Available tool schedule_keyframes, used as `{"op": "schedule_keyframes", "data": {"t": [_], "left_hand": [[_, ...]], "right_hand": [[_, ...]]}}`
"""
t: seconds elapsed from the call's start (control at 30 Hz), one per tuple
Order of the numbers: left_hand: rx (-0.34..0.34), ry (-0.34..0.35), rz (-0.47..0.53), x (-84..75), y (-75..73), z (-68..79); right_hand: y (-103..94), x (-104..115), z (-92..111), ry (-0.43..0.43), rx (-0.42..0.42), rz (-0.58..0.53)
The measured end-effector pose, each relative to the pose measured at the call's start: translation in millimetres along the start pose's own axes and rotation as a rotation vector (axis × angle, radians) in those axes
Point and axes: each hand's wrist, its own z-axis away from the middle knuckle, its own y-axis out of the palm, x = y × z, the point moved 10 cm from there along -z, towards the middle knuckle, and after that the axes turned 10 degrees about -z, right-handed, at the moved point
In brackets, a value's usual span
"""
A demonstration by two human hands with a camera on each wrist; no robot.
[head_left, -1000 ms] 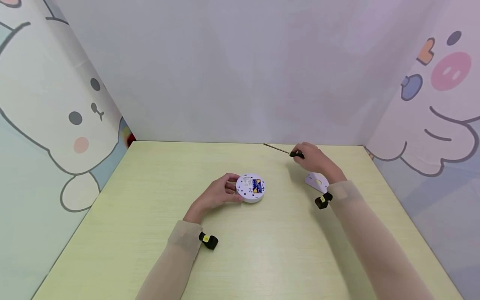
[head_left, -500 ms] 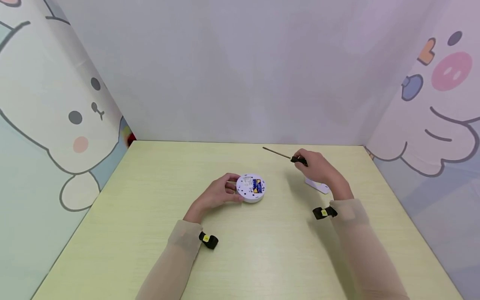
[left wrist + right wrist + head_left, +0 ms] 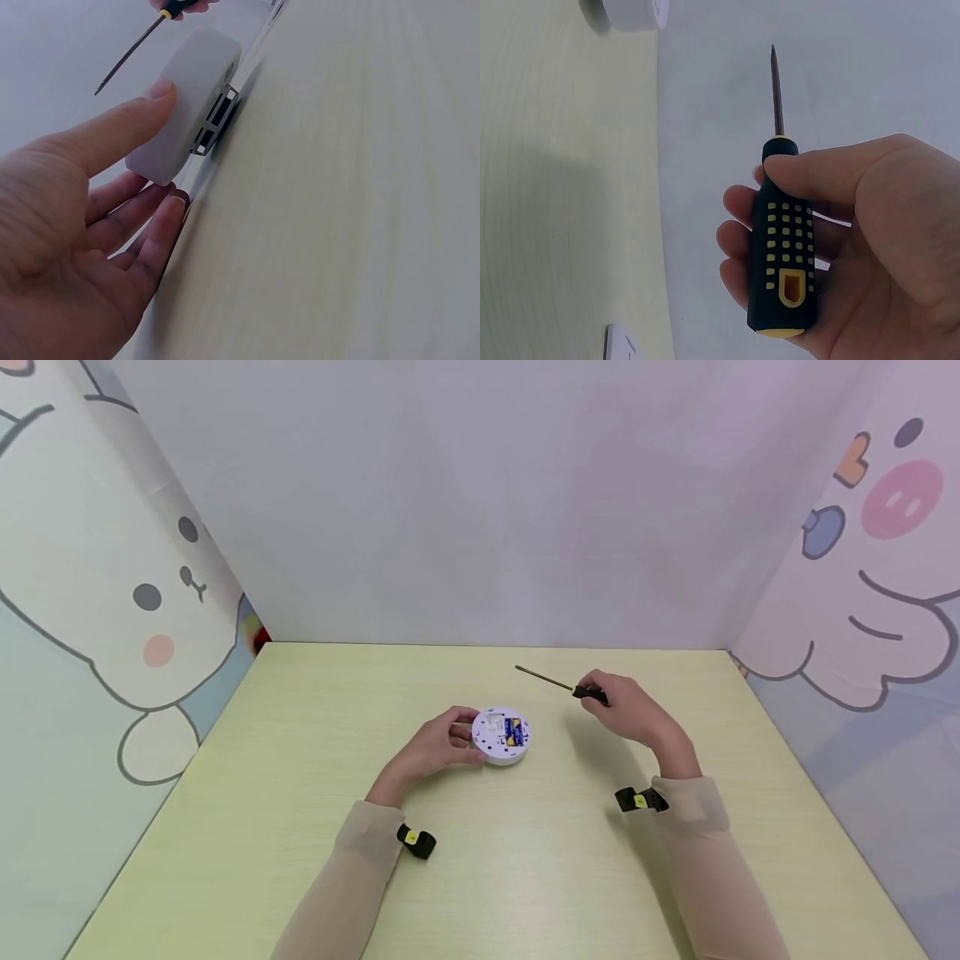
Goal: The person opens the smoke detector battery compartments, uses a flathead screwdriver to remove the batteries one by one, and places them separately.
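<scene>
My left hand (image 3: 431, 747) grips the left side of a round white smoke detector (image 3: 491, 747) on the table, thumb at the near edge and fingers at the far one. A blue and yellow battery (image 3: 514, 732) shows in its upturned face. In the left wrist view, the vented side of the detector (image 3: 191, 97) is close to the tabletop. Right of it, my right hand (image 3: 630, 706) holds a screwdriver (image 3: 543, 677) raised over the table, shaft pointing left and away. Thumb and fingers wrap the black, yellow-studded handle (image 3: 784, 240) in the right wrist view.
A flat white plate (image 3: 619, 345) lies on the table, seen at the right wrist view's lower edge; in the head view my right hand and forearm hide it. The pale wood table (image 3: 315, 693) ends at a white back wall (image 3: 450, 510), with cartoon-printed cloth at both sides.
My right hand has come nearer to me, carrying the screwdriver lower and a little left. It now covers the white plate in the head view. The left hand and smoke detector stay put.
</scene>
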Motion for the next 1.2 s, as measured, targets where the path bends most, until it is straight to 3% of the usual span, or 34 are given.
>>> {"op": "schedule_keyframes", "data": {"t": [1.2], "left_hand": [[-0.001, 0.040, 0.010, -3.5, -1.1, -0.1]], "right_hand": [[7.2, -3.1, 1.0, -0.029, 0.033, 0.004]]}}
